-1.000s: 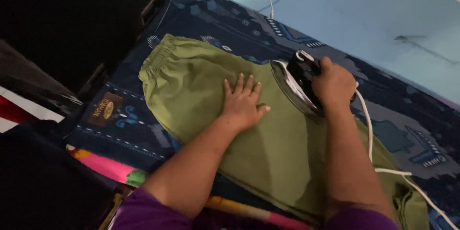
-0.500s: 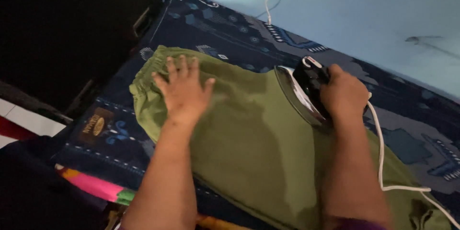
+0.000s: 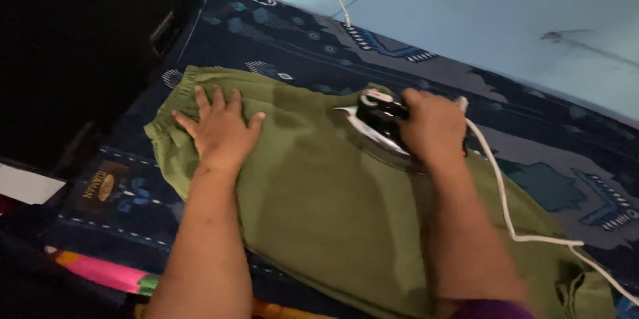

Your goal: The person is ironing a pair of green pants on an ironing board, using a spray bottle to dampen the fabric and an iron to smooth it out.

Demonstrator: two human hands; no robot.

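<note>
Left hand (image 3: 223, 129) flat on trousers (image 3: 313, 206), right hand (image 3: 432, 126) gripping iron (image 3: 379, 119)

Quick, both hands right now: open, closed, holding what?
Left hand: open, fingers spread, flat on the green pants near the waistband.
Right hand: closed around the iron, which sits on the pants.

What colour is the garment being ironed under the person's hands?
Olive green, plain with no pattern: the cloth garment shows best in the head view.
</note>
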